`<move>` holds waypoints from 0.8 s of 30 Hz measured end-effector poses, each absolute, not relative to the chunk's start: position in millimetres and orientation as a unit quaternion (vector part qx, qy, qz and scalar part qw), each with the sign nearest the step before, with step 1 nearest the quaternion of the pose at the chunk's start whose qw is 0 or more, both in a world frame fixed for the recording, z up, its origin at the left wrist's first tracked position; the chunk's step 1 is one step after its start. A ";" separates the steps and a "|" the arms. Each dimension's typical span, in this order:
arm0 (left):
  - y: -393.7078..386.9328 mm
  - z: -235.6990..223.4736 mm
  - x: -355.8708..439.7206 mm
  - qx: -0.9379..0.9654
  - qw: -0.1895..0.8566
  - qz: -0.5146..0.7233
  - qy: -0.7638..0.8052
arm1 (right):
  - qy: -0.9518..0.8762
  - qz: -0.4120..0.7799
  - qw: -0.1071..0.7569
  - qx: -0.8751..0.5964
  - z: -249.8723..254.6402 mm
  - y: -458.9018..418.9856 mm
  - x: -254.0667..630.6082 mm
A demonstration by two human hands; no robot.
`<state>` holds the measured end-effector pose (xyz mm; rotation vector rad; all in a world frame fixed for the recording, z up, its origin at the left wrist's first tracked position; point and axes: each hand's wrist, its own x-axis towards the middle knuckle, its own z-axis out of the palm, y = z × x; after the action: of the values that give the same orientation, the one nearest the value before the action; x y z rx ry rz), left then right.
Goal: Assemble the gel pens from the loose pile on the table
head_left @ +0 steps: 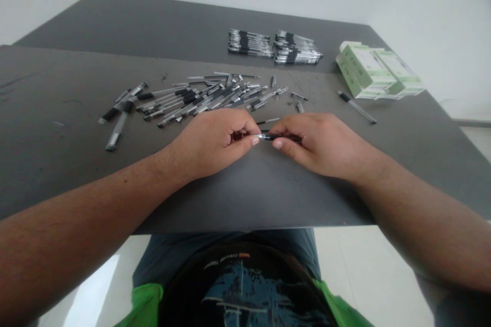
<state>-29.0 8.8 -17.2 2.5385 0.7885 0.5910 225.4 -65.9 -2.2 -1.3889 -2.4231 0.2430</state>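
Ok, pen (267,136) horiz. btwn both hands (217,138) (320,140)

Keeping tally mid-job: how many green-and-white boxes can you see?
2: one green-and-white box toward the right edge of the table, and a second box just right of it. Others could be hidden behind these.

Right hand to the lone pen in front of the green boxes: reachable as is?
Probably yes: nothing visible stands between the right hand and the lone pen; the green boxes sit beyond. That hand grips another pen, though, so may need freeing first.
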 end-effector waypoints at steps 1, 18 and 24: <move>8.8 -17.3 -29.0 0.912 0.208 0.211 0.284 | -0.848 0.086 0.173 -0.494 -2.3 -66.0 225.5; 9.8 -19.7 -29.2 0.912 0.209 0.224 0.274 | -0.861 0.083 0.158 -0.477 -3.6 -65.1 225.1; 9.3 -19.3 -28.8 0.910 0.205 0.221 0.283 | -0.848 0.086 0.174 -0.493 -3.3 -64.7 225.8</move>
<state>-28.8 9.3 -19.3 2.5382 0.7891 0.6163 225.8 -64.7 -3.3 -1.3971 -2.4059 0.2441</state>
